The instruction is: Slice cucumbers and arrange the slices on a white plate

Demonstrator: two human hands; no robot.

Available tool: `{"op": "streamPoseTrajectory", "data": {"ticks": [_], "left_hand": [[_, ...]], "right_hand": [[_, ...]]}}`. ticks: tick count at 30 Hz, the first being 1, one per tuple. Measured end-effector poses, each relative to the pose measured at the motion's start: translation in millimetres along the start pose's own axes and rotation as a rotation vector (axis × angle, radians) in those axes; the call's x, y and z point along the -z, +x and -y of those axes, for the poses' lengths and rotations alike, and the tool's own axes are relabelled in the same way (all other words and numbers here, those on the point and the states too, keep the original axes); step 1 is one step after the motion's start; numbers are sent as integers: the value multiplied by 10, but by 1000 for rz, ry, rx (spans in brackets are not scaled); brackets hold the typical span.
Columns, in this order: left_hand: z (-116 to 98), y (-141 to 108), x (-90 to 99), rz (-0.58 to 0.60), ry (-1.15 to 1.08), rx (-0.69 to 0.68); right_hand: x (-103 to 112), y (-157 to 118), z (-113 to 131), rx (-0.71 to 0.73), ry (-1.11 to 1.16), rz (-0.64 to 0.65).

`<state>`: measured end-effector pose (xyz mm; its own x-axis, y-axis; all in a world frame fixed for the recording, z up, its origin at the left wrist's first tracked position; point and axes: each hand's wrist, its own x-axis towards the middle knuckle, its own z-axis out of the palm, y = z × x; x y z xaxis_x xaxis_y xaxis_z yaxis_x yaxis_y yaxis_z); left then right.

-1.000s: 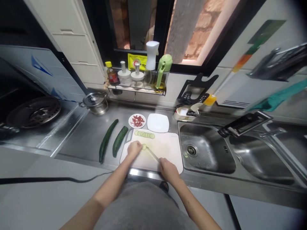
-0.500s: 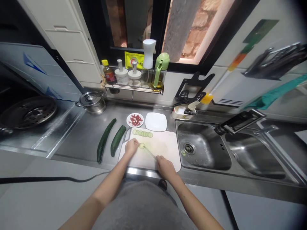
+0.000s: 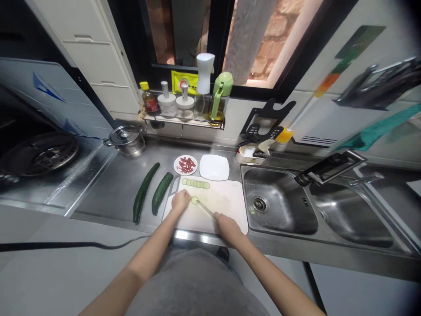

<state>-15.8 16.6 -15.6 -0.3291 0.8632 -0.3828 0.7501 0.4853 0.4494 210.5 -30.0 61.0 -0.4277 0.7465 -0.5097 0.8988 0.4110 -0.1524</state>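
My right hand (image 3: 229,228) is closed round the handle of a knife (image 3: 207,210). The knife's tip rests at a single round cucumber slice (image 3: 195,200) on the white cutting board (image 3: 226,204). To the left of that slice, my left hand (image 3: 180,200) is closed, its fingertips pinched together beside the slice's edge; whether anything is between them is hidden. A row of overlapping pale green cucumber slices (image 3: 196,183) lies along the far side of the board. Two dark green cucumbers, a longer one (image 3: 144,193) and a shorter one (image 3: 162,194), lie left of the board.
Behind the board stand a plate of chopped red pieces (image 3: 186,165) and a white square plate (image 3: 214,167). A lidded steel pot (image 3: 126,140) is at back left. The double sink (image 3: 279,199) borders the board's right. A bottle rack (image 3: 184,119) hangs above the counter.
Almost nothing differs. The right forearm has shifted slightly to the right, while both hands, the knife and the slice keep nearly the same places.
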Motion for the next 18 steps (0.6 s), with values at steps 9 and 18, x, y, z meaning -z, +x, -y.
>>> {"op": "streamPoseTrajectory", "data": {"ticks": [9, 18], "left_hand": [[-2, 23, -15, 0, 33, 0], [0, 35, -24, -8, 41, -7]], "right_hand": [[-6, 83, -32, 53, -45, 7], [-78, 259, -19, 95, -65, -33]]}}
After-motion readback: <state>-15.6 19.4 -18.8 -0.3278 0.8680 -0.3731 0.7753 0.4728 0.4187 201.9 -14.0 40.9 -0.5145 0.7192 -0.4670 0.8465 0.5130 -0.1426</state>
